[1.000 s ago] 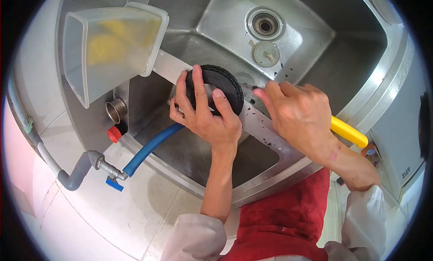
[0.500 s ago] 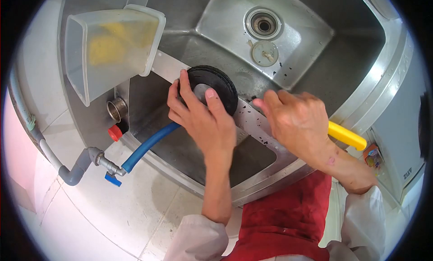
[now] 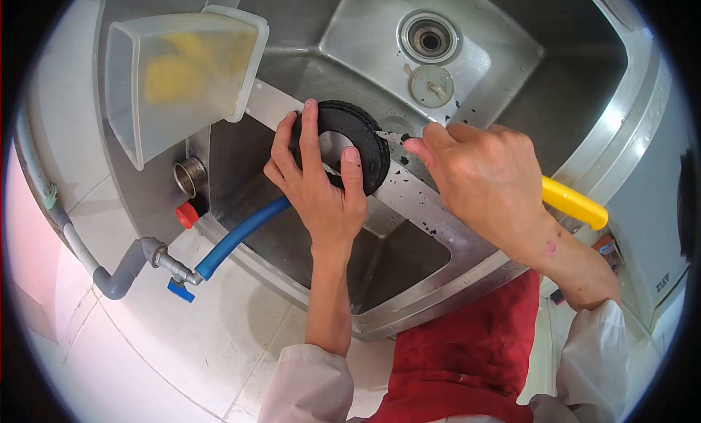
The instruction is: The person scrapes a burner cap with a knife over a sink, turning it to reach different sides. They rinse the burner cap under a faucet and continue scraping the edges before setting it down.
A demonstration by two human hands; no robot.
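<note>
My left hand [image 3: 321, 178] grips a round black ring [image 3: 355, 120] with a pale centre, over the strip between the two sink basins. Its fingers lie across the ring's face and far rim, thumb near the centre. My right hand [image 3: 488, 176] is closed around a knife with a yellow handle [image 3: 575, 202] that sticks out behind the fist. The narrow blade tip [image 3: 391, 136] shows beyond my right thumb and meets the ring's right edge. A dark crumb clings beside the blade; most of the blade is hidden by the hand.
Black crumbs dot the steel divider [image 3: 416, 196]. In the far basin are a drain [image 3: 429, 37] and a round pale stopper [image 3: 431, 86]. A plastic tub [image 3: 186, 79] with yellow contents stands at left, near a metal cup [image 3: 190, 177], red cap [image 3: 187, 215] and blue hose [image 3: 241, 231].
The ring has turned more face-up and shifted slightly, with my left hand moving left. My right hand has moved a little right, and the knife tip now shows at the ring's edge.
</note>
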